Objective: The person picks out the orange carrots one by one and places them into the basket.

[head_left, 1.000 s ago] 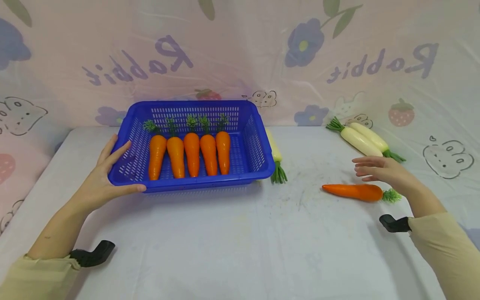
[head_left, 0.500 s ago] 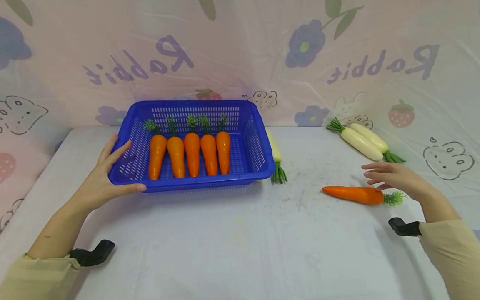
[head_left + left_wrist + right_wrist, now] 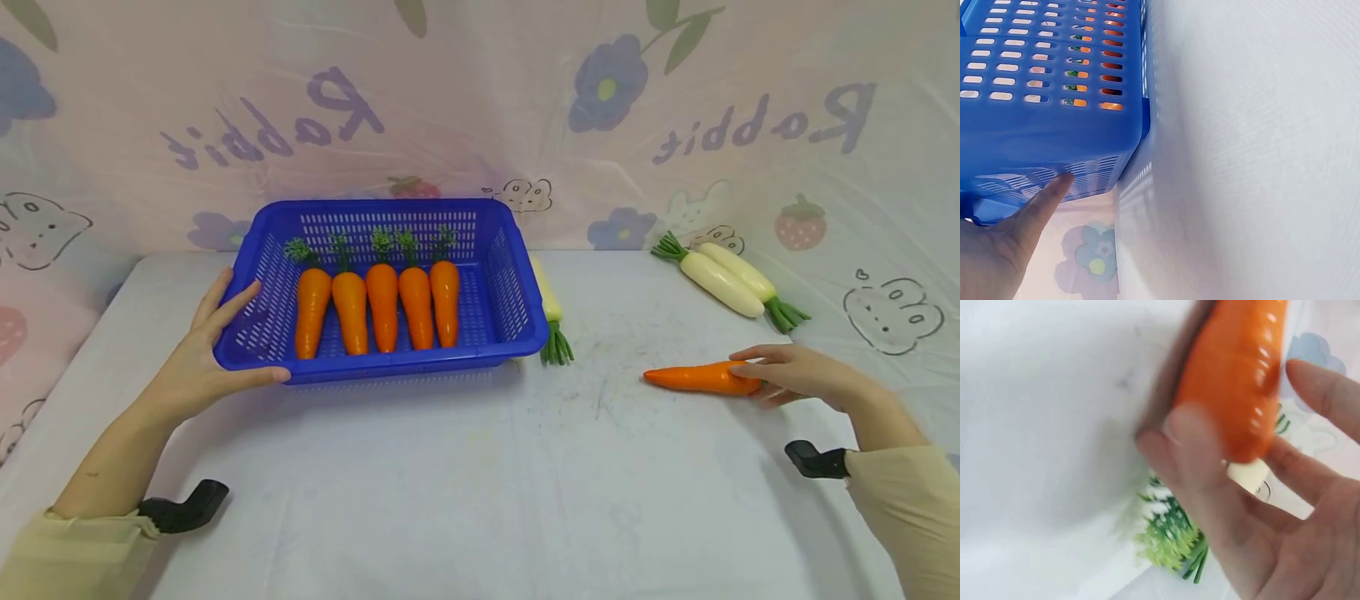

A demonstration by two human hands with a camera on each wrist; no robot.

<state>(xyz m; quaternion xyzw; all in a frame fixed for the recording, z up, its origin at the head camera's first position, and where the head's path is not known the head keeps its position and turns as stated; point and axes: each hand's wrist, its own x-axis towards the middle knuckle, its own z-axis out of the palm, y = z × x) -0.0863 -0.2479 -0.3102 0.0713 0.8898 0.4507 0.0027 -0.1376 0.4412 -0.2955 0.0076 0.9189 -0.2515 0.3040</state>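
Note:
A blue slotted basket (image 3: 405, 363) holds several orange carrots (image 3: 382, 308) lined up side by side, leafy tops toward the back wall. My left hand (image 3: 191, 362) rests at its left end, fingers spread along the side and thumb along the front rim. In the left wrist view a straight finger (image 3: 1047, 197) touches the basket wall (image 3: 1054, 134). Over on the right, my right hand (image 3: 813, 375) pinches the thick end of a single carrot (image 3: 693, 378), whose tip points left. The right wrist view has the thumb on one side of this carrot (image 3: 1229, 381).
Two white radishes (image 3: 720, 283) with green stems lie at the back right. Another white radish (image 3: 550, 304) lies against the basket's right side, partly hidden by it. A white cloth covers the table (image 3: 480, 483), and a printed curtain (image 3: 465, 100) hangs behind.
My right hand has moved right and down onto the single carrot and taken hold of its thick end, covering its leafy top. The left hand and basket stay put.

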